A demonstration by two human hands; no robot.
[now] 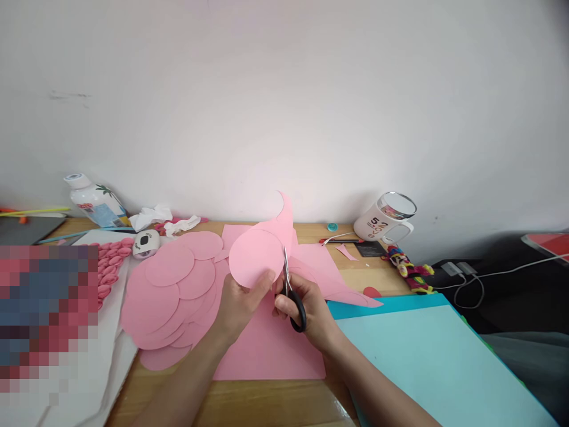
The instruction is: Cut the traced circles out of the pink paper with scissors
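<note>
Above the pink sheet (271,359), the left hand (239,308) pinches a paper circle (255,258) and the right hand (312,309) grips scissors (292,295), blades (285,265) at the circle's right edge. Left of the sheet lie overlapping discs (153,305); right of it, a blue board (418,356).

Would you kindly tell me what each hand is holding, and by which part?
The left hand holds pink paper by its lower edge; the right hand holds scissors by the black handles.
</note>
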